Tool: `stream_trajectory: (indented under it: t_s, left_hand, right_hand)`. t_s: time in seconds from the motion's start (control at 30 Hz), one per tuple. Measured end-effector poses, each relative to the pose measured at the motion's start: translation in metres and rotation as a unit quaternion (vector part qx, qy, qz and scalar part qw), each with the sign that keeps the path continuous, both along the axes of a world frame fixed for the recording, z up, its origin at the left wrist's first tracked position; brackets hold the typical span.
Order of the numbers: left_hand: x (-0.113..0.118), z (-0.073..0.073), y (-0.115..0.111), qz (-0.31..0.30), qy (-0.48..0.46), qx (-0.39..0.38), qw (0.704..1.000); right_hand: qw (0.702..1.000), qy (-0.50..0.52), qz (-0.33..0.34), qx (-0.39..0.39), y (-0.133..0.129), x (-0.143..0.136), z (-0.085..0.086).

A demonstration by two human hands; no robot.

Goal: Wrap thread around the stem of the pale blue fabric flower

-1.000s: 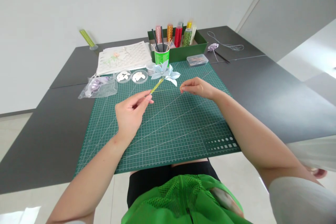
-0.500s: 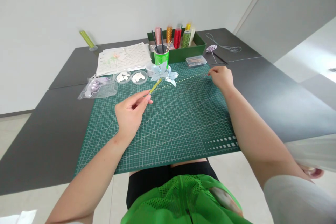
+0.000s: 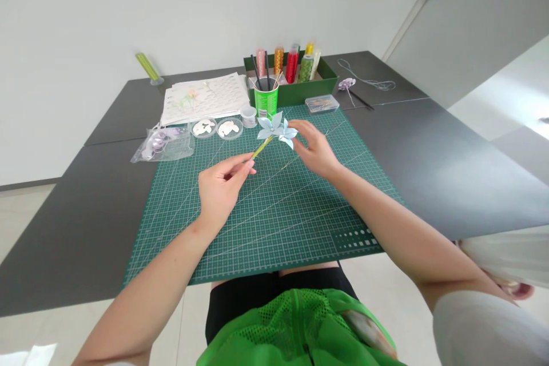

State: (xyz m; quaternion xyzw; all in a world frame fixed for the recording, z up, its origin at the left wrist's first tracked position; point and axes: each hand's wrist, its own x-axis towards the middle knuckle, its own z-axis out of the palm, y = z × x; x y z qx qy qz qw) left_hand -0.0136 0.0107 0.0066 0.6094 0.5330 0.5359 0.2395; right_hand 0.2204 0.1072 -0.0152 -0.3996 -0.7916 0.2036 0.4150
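Observation:
My left hand is closed in a pinch around the green wrapped stem of a small flower spray. Two pale blue flowers top the stem, a left bloom and a right bloom, both with pointed petals. They are held tilted above the green cutting mat. Beside the right bloom is my right hand, thumb and forefinger apart on either side of its petals. Whether the fingertips press on the petals is hard to make out.
Behind the flowers stand a green cup of tools and a green box of thread spools. Two dishes of white pieces, including the right dish, a bagged purple flower, papers and a clear case lie around the mat's far side.
My right hand has come from the far right of the mat leftward to the right bloom. My left hand and the spray have shifted slightly right and down in view.

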Motion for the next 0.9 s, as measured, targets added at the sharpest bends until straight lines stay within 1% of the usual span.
stream_trajectory:
  t_s: [0.03,0.1,0.17,0.2,0.23,0.3,0.37,0.4,0.5,0.63,0.73,0.8,0.9]
  left_hand:
    - [0.000,0.000,0.000,0.000,0.004,-0.002,1.000]
    - [0.001,-0.001,0.000,-0.001,0.012,-0.006,1.000]
    - [0.001,-0.001,0.000,-0.004,0.013,-0.007,1.000]
    - [0.001,-0.002,0.000,-0.008,0.012,-0.007,1.000]
    - [0.001,-0.002,0.000,-0.011,0.009,-0.008,1.000]
    - [0.001,-0.002,0.001,-0.015,0.004,-0.011,1.000]
    - [0.002,-0.002,0.001,-0.015,-0.001,-0.015,1.000]
    - [0.002,-0.002,0.001,-0.013,-0.005,-0.016,1.000]
    - [0.002,-0.003,0.001,-0.014,-0.012,-0.018,1.000]
    - [0.002,-0.004,0.002,-0.014,-0.011,-0.027,0.999]
    - [0.001,-0.004,0.003,-0.012,-0.001,-0.033,0.999]
    - [0.000,-0.003,0.005,-0.013,0.012,-0.038,0.999]
    - [-0.004,-0.005,0.007,-0.011,0.036,-0.048,0.998]
  right_hand:
    - [0.996,0.027,0.069,-0.042,-0.010,-0.011,-0.001]
    - [0.974,0.066,0.181,-0.119,-0.028,-0.029,-0.002]
    - [0.948,0.120,0.244,-0.165,-0.041,-0.038,-0.003]
    - [0.939,0.142,0.258,-0.178,-0.045,-0.041,-0.004]
    - [0.937,0.155,0.255,-0.184,-0.048,-0.043,-0.004]
    - [0.953,0.140,0.213,-0.163,-0.051,-0.045,-0.005]
    - [0.978,0.087,0.155,-0.105,-0.052,-0.045,-0.006]
    - [0.987,0.059,0.136,-0.069,-0.052,-0.044,-0.006]
    - [0.993,-0.007,0.117,0.020,-0.052,-0.042,-0.007]
    - [0.986,-0.104,0.081,0.101,-0.051,-0.038,-0.007]
    - [0.971,-0.170,0.057,0.161,-0.053,-0.036,-0.004]
    - [0.959,-0.199,0.056,0.194,-0.054,-0.035,0.000]
    - [0.944,-0.213,0.079,0.238,-0.056,-0.033,0.006]
